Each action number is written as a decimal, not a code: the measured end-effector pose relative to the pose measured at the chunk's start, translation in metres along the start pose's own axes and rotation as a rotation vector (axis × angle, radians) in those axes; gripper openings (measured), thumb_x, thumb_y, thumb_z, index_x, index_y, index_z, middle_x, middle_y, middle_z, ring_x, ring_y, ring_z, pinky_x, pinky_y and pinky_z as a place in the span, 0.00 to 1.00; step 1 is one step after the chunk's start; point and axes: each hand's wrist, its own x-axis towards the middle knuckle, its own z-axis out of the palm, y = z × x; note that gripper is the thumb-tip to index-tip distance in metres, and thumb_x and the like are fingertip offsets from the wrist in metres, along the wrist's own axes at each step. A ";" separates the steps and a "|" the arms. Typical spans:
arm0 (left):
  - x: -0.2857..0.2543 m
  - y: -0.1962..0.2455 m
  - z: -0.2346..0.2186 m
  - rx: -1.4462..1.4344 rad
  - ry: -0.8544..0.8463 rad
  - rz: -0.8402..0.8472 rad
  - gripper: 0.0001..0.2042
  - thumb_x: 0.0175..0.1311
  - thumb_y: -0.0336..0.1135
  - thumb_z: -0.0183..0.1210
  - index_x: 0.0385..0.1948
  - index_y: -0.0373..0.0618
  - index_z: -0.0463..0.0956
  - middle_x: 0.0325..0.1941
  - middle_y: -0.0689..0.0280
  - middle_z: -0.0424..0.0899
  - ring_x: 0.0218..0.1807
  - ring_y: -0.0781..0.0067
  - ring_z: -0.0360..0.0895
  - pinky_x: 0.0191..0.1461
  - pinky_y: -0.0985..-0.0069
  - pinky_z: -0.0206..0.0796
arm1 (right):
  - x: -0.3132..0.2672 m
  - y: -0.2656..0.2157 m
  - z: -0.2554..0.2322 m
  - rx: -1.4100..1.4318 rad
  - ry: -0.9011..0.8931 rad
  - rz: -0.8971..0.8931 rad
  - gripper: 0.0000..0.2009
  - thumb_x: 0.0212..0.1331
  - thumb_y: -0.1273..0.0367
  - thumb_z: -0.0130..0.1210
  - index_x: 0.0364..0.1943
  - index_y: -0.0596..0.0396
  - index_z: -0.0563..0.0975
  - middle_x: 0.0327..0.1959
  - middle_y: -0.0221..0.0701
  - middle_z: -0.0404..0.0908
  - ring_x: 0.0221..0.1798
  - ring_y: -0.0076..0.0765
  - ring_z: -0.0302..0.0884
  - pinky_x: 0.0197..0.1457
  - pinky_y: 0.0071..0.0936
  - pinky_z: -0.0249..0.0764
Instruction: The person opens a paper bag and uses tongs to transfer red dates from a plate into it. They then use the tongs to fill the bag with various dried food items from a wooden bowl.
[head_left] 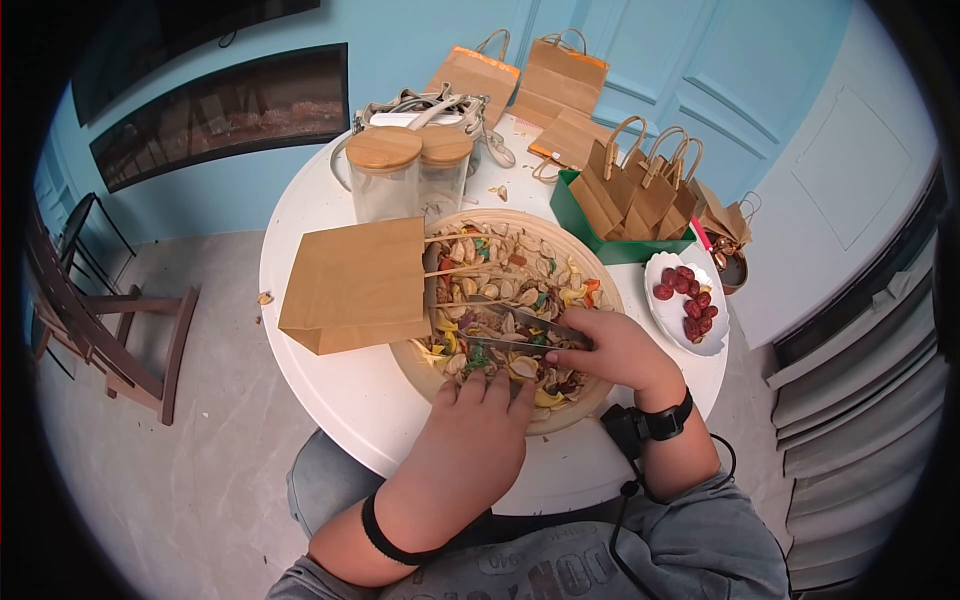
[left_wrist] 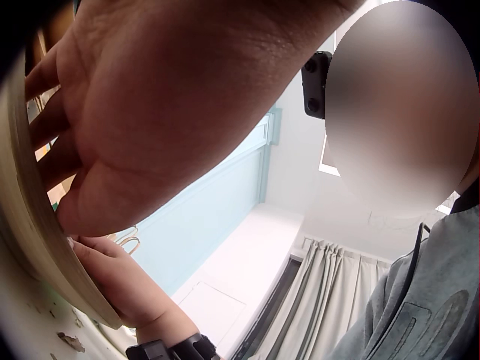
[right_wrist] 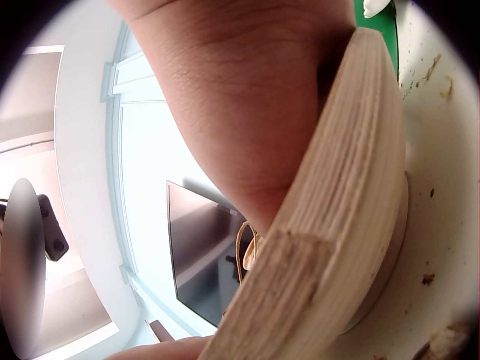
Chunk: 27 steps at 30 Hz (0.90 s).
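Note:
A round wooden tray is filled with dried potpourri-like pieces in beige, yellow, green and red. My right hand grips metal tongs, their two arms pointing left over the pieces. At the tray's near edge rests my left hand, fingers extended onto the pieces. A brown paper bag lies on its side at the left, its handles reaching over the tray. The left wrist view shows the left palm over the tray rim. In the right wrist view the rim hides the right fingers.
Two glass jars with wooden lids stand behind the tray, near a light bag. A green box holds several small paper bags. Red dried fruit lies on a white plate. Larger paper bags stand at the back.

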 end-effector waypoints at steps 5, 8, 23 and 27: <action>0.000 0.000 -0.002 -0.005 -0.017 -0.004 0.24 0.63 0.35 0.54 0.61 0.41 0.72 0.60 0.51 0.77 0.63 0.49 0.72 0.67 0.56 0.62 | 0.000 0.002 0.001 0.000 0.017 -0.023 0.20 0.56 0.53 0.65 0.35 0.56 0.75 0.27 0.41 0.78 0.33 0.50 0.78 0.37 0.39 0.72; 0.000 0.000 -0.001 -0.013 -0.026 -0.005 0.24 0.63 0.35 0.54 0.62 0.41 0.72 0.60 0.50 0.77 0.63 0.49 0.72 0.67 0.56 0.62 | 0.000 0.002 0.001 0.002 0.017 -0.028 0.20 0.56 0.53 0.65 0.36 0.56 0.75 0.28 0.41 0.78 0.33 0.50 0.78 0.37 0.39 0.72; 0.000 -0.001 0.001 -0.010 -0.005 -0.002 0.23 0.63 0.35 0.54 0.61 0.41 0.72 0.60 0.50 0.77 0.63 0.50 0.73 0.66 0.56 0.63 | 0.000 0.001 0.001 0.016 0.016 -0.026 0.19 0.56 0.54 0.65 0.36 0.55 0.75 0.27 0.40 0.78 0.32 0.48 0.78 0.37 0.38 0.72; 0.000 0.000 0.001 0.003 -0.005 0.001 0.23 0.63 0.35 0.54 0.61 0.41 0.72 0.60 0.50 0.77 0.63 0.50 0.73 0.66 0.56 0.63 | 0.000 0.002 0.002 0.008 0.018 -0.028 0.19 0.56 0.54 0.65 0.36 0.55 0.75 0.27 0.41 0.78 0.33 0.50 0.78 0.37 0.38 0.72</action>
